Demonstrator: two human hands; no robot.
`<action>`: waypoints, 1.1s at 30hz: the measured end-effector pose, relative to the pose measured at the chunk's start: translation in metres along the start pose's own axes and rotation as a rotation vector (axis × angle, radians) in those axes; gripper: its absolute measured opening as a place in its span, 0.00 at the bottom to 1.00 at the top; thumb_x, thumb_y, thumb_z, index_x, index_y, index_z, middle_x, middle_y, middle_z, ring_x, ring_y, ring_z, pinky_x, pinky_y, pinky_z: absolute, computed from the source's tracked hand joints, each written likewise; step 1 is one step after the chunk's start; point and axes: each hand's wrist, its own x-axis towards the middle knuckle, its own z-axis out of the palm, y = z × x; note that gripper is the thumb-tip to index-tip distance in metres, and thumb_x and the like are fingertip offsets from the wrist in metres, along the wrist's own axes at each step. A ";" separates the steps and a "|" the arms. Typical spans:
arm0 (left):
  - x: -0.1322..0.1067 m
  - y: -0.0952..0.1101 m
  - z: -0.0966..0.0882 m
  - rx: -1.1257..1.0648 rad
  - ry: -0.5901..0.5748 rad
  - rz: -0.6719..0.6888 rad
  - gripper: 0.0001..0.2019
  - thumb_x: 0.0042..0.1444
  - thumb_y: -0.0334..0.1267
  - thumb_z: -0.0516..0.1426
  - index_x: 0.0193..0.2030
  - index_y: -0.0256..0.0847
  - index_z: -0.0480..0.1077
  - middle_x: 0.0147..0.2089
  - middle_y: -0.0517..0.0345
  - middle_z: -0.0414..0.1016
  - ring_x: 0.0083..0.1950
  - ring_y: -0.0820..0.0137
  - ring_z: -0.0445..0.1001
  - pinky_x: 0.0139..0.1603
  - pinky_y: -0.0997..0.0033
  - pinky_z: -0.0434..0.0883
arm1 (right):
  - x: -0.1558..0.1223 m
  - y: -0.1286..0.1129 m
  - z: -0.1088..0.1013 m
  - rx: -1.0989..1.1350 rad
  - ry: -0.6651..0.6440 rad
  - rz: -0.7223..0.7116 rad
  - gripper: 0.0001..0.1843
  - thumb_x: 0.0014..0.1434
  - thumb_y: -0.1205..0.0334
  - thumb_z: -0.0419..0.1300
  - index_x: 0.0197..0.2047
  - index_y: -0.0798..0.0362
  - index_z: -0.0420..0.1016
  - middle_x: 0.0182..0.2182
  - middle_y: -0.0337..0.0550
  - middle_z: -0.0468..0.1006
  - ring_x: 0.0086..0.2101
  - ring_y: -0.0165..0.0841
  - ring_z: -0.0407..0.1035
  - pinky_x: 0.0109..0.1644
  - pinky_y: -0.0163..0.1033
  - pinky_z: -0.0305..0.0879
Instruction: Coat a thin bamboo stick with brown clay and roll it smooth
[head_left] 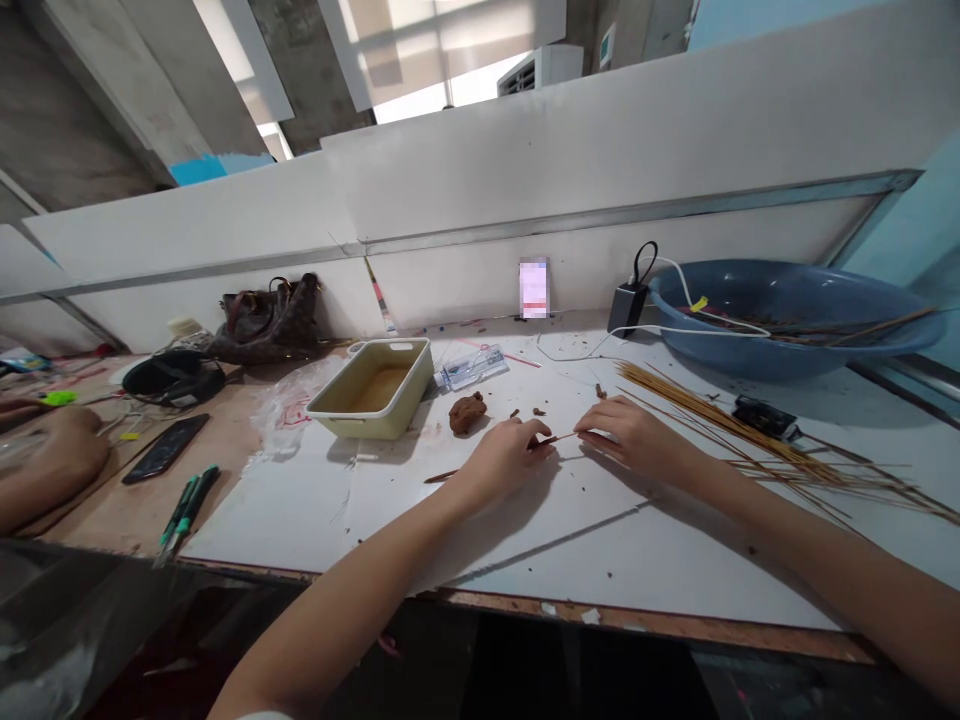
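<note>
My left hand (504,457) and my right hand (628,428) rest on the white board (525,530), both pinched on one thin stick (559,438) coated with brown paste. The stick's bare end (439,477) pokes out to the left under my left wrist. A lump of brown clay-like paste (467,411) lies just beyond my left hand. A spread bundle of thin bamboo sticks (750,440) lies to the right of my right hand.
A cream rectangular tray (375,390) stands left of the lump. A blue basin (787,310), a charger (626,305) and a phone (534,287) sit at the back. Another person's arm (45,470), a black phone (165,447), green pens (187,505) and a brown bag (270,320) are at left.
</note>
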 end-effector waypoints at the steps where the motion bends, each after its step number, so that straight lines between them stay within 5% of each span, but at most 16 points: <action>1: 0.000 -0.001 0.000 -0.003 0.002 0.002 0.12 0.70 0.43 0.65 0.57 0.44 0.83 0.45 0.49 0.84 0.43 0.60 0.81 0.47 0.65 0.74 | -0.001 0.002 0.000 0.016 0.007 0.002 0.10 0.77 0.62 0.61 0.49 0.47 0.85 0.43 0.47 0.90 0.44 0.44 0.83 0.53 0.52 0.73; 8: 0.001 0.003 -0.005 -0.002 0.029 0.049 0.07 0.70 0.39 0.66 0.50 0.41 0.84 0.43 0.50 0.85 0.44 0.60 0.81 0.47 0.65 0.73 | -0.002 -0.007 -0.003 0.149 0.083 0.090 0.08 0.76 0.58 0.63 0.51 0.46 0.84 0.43 0.45 0.90 0.42 0.43 0.83 0.49 0.50 0.76; 33: 0.001 0.013 -0.013 -0.329 0.004 -0.072 0.03 0.62 0.36 0.70 0.40 0.41 0.87 0.39 0.53 0.89 0.40 0.63 0.84 0.46 0.67 0.76 | 0.000 -0.021 -0.002 0.149 0.140 -0.086 0.07 0.76 0.65 0.63 0.51 0.45 0.82 0.38 0.42 0.88 0.37 0.41 0.80 0.49 0.50 0.74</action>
